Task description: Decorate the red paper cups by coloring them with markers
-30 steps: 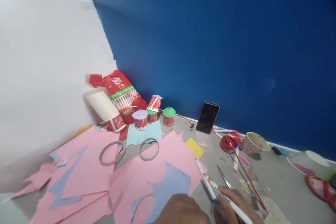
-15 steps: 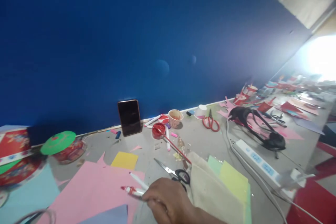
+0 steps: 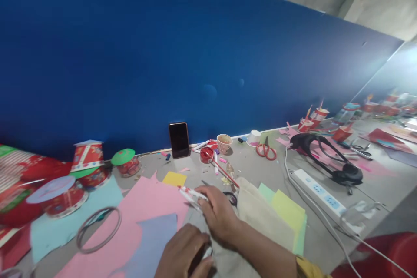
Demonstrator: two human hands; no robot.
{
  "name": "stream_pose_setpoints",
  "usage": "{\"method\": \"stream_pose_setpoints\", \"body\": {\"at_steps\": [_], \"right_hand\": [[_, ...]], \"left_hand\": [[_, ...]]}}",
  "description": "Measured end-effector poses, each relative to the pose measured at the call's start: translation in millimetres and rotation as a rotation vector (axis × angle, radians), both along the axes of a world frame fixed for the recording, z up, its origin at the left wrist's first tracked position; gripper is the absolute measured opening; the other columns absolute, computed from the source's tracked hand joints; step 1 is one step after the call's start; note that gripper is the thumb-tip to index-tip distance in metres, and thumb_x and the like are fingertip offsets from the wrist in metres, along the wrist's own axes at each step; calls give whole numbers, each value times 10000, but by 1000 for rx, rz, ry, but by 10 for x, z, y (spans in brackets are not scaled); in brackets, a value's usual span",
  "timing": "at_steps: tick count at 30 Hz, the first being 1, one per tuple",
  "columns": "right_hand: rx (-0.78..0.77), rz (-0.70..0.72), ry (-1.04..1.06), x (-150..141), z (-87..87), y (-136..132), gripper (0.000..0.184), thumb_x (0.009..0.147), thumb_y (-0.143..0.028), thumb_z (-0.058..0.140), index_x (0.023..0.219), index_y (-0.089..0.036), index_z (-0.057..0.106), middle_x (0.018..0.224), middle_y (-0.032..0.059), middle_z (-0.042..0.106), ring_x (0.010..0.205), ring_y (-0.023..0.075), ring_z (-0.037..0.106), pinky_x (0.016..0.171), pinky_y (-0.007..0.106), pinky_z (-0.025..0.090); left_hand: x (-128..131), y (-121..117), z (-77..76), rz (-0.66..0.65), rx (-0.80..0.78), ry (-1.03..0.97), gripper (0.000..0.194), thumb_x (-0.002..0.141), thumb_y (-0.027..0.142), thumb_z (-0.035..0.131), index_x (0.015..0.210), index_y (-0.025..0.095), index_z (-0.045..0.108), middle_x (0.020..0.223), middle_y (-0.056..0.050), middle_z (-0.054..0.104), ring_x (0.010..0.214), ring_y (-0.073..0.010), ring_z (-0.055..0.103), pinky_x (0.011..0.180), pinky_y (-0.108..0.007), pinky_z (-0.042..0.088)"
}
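My right hand (image 3: 219,213) is closed on a white marker (image 3: 193,192) with a red tip, low over the paper. A second white marker (image 3: 192,201) lies beside it, partly under the fingers; whether it is held too is unclear. My left hand (image 3: 184,249) is curled at the bottom of the view, with a small white piece (image 3: 207,252) showing between thumb and fingers; its kind is hidden. Black-handled scissors (image 3: 230,198) are partly covered by my right hand. Pink paper (image 3: 153,200) and a blue-purple sheet (image 3: 153,230) lie to the left.
A phone (image 3: 179,140) leans against the blue wall. A cup of red paint (image 3: 206,155) with a brush, a paper cup (image 3: 224,143) and red-handled scissors (image 3: 266,151) stand or lie behind. To the right are a power strip (image 3: 321,195) and black headgear (image 3: 325,156); decorated paper bowls (image 3: 67,197) are left.
My left hand has come into view at the bottom. My right hand still has the red-tipped marker. The head view has turned left, showing more decorated bowls and a grey ring.
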State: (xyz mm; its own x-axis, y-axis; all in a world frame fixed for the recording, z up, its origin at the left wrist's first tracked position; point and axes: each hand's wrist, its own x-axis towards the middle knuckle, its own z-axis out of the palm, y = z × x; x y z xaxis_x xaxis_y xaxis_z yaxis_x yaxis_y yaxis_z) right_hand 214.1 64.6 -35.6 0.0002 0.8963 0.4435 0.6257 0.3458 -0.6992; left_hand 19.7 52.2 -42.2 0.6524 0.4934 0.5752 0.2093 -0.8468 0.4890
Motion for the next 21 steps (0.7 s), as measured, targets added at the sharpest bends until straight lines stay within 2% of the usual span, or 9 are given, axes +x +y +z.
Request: {"method": "stream_pose_setpoints", "body": {"at_steps": [2, 4, 7, 9, 11, 14, 16, 19, 21], "right_hand": [[7, -16, 67, 39, 21, 39, 292, 1016, -201, 589, 1248, -211, 767, 1159, 101, 852, 1073, 265, 798, 989, 374, 625], [6, -18, 91, 86, 38, 77, 294, 1020, -218, 566, 1238, -216, 763, 1133, 92, 846, 1051, 262, 794, 978, 379, 626], [-7, -30, 120, 148, 44, 128, 305, 1033, -255, 544, 1260, -231, 746, 1200, 96, 827, 1125, 275, 775, 1037, 414, 610], [-15, -36, 136, 171, 38, 155, 306, 1038, -273, 534, 1265, -251, 738, 1219, 87, 816, 1144, 273, 764, 1051, 422, 604], [-23, -41, 144, 179, 32, 170, 312, 1026, -279, 540, 1271, -261, 733, 1184, 76, 813, 1109, 269, 764, 1044, 422, 603], [-46, -41, 142, 171, 22, 174, 340, 1000, -278, 558, 1294, -260, 727, 1100, 57, 820, 1030, 259, 767, 996, 395, 606], [-67, -39, 129, 164, 17, 172, 362, 987, -279, 565, 1311, -254, 724, 1040, 45, 823, 977, 254, 763, 956, 376, 603], [-92, -35, 102, 166, 20, 174, 384, 977, -285, 566, 1325, -239, 721, 1008, 43, 826, 961, 258, 758, 933, 367, 590], [-104, -41, 87, 182, 34, 179, 391, 980, -286, 553, 1331, -230, 716, 999, 45, 828, 945, 256, 759, 918, 364, 584]], "left_hand": [[10, -46, 57, -37, -49, 31, 561, 1089, 751, 534, 1369, 281, 657, 1083, -101, 766, 938, -261, 763, 801, -362, 643], [19, -129, 80, -84, -78, 123, 833, 980, 894, 568, 1576, 312, 545, 1346, -160, 716, 1184, -340, 727, 997, -474, 635], [38, -259, 93, -147, -65, 285, 1034, 897, 933, 653, 1687, 309, 418, 1545, -216, 612, 1366, -435, 620, 1121, -612, 550], [62, -311, 113, -165, -84, 377, 928, 919, 829, 745, 1621, 276, 494, 1477, -197, 650, 1290, -409, 639, 1106, -595, 539], [92, -322, 139, -131, -77, 414, 641, 1007, 591, 771, 1510, 241, 581, 1392, -172, 696, 1244, -375, 651, 1090, -557, 531], [125, -290, 150, -32, -49, 400, 247, 1051, 249, 668, 1294, 208, 676, 1215, -130, 742, 1123, -321, 681, 1025, -500, 536], [127, -265, 130, -5, -41, 381, 187, 1053, 171, 600, 1206, 207, 701, 1169, -125, 751, 1089, -308, 687, 999, -481, 538], [119, -259, 95, 8, -36, 341, 229, 1069, 143, 519, 1159, 207, 721, 1136, -130, 767, 1072, -299, 704, 970, -454, 552], [125, -263, 91, -6, -31, 309, 217, 1049, 153, 547, 1132, 216, 737, 1121, -119, 785, 1064, -284, 726, 975, -432, 568]]}}
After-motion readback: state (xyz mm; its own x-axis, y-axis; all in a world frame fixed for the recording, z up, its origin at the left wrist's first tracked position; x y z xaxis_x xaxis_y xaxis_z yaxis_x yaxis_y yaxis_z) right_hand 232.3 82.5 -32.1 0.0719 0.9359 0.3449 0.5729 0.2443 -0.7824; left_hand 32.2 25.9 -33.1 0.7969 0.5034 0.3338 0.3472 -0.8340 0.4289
